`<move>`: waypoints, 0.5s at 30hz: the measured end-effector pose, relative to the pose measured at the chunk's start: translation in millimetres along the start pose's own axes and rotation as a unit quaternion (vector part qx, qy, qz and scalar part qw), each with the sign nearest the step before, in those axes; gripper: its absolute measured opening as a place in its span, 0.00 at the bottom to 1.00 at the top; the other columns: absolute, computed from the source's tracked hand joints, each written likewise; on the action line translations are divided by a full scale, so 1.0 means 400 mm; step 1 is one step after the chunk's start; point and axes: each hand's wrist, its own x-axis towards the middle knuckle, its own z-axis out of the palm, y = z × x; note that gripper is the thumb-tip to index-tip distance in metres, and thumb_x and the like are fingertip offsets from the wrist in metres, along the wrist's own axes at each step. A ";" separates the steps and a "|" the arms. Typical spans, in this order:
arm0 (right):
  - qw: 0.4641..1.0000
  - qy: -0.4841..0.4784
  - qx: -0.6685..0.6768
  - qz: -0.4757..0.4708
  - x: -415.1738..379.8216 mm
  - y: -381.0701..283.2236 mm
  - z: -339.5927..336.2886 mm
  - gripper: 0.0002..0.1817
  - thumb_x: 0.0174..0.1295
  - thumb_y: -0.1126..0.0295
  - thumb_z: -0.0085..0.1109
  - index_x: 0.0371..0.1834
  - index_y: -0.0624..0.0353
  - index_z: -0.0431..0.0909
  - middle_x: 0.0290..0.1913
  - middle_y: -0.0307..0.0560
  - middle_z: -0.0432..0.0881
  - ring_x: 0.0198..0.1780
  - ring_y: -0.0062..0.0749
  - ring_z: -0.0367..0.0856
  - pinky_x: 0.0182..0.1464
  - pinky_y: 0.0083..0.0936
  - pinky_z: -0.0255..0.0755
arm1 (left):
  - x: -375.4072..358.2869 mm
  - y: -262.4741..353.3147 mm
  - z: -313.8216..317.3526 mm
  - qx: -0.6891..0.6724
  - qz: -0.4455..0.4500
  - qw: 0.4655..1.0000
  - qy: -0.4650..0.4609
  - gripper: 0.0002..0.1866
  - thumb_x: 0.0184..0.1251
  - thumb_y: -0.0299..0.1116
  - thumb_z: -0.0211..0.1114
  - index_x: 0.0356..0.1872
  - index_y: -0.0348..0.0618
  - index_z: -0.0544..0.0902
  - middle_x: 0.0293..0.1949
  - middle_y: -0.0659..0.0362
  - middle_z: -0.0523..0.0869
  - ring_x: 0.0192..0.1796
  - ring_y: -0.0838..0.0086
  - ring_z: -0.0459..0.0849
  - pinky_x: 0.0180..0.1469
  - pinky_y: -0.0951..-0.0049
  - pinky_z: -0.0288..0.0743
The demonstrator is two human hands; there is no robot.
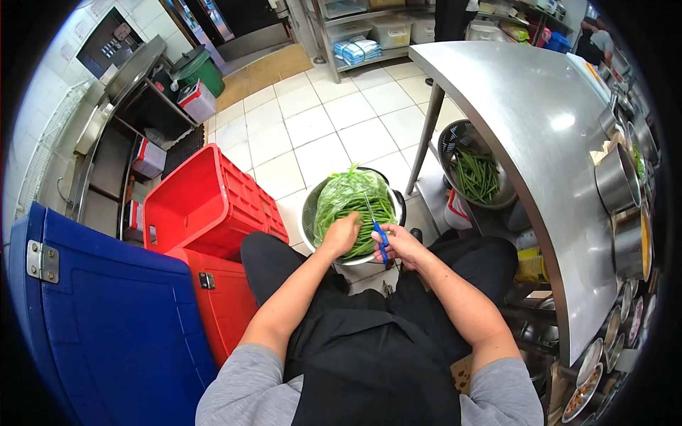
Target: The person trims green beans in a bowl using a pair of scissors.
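Note:
Between my knees stands a metal colander full of long green beans. A clear plastic bag lies over its far left part. My right hand is closed on the blue handles of a pair of scissors. The blades point up and away, over the beans, and look slightly apart. My left hand is just left of the scissors, low over the colander, its fingers curled together on some green beans. The ends of those beans are partly hidden by the fingers.
A second colander with green beans sits at right, beneath the edge of a steel table. Pots and bowls line the table's far right. At left are a red crate and a blue lid. People stand in the background.

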 end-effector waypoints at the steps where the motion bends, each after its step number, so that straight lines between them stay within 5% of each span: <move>1: 1.000 0.004 -0.003 -0.003 -0.001 -0.007 -0.004 0.31 0.62 0.55 0.69 0.61 0.60 0.68 0.38 0.46 0.81 0.33 0.31 0.85 0.37 0.25 0.83 | 0.007 0.009 0.006 0.038 0.038 0.998 -0.011 0.13 0.67 0.39 0.61 0.46 0.42 0.79 0.37 0.40 0.86 0.43 0.44 0.84 0.48 0.47 0.76; 9: 1.000 0.005 -0.022 -0.021 0.012 -0.019 -0.028 0.31 0.63 0.56 0.68 0.62 0.61 0.67 0.38 0.48 0.81 0.33 0.32 0.86 0.37 0.26 0.82 | 0.048 -0.013 0.000 0.069 0.080 0.994 -0.026 0.14 0.63 0.38 0.64 0.42 0.39 0.81 0.41 0.43 0.86 0.47 0.47 0.84 0.50 0.50 0.76; 15: 0.999 -0.009 -0.021 -0.034 0.002 -0.026 -0.017 0.29 0.63 0.57 0.68 0.62 0.60 0.68 0.39 0.48 0.80 0.35 0.33 0.85 0.38 0.27 0.83 | 0.025 -0.041 -0.050 -0.096 0.092 0.983 0.122 0.09 0.65 0.35 0.66 0.40 0.40 0.82 0.35 0.47 0.86 0.42 0.53 0.85 0.47 0.59 0.76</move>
